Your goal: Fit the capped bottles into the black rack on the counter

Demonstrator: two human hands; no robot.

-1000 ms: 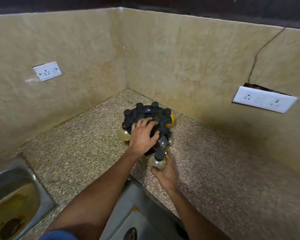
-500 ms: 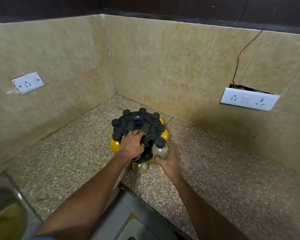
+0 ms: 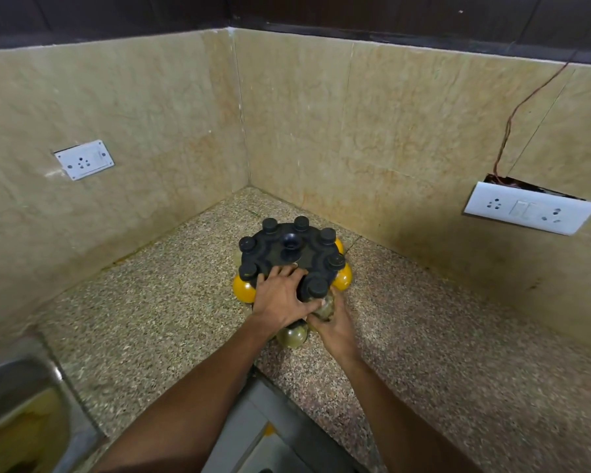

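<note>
The left hand (image 3: 280, 298) lay flat, fingers straight, steadying the black rack (image 3: 287, 257) on the table (image 3: 151, 319). The right hand (image 3: 335, 326) gripped a capped bottle (image 3: 321, 297) at the rack's near slot; pushing it straight inward would probably seat it cleanly.

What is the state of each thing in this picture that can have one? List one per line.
black rack: upright on counter, bottles hanging round its rim
bottle: capped, at rack's near edge, gripped by right hand
left hand: flat, pressing on rack top
sink: holds murky yellowish water
right socket plate: loose from wall, wire exposed
</note>
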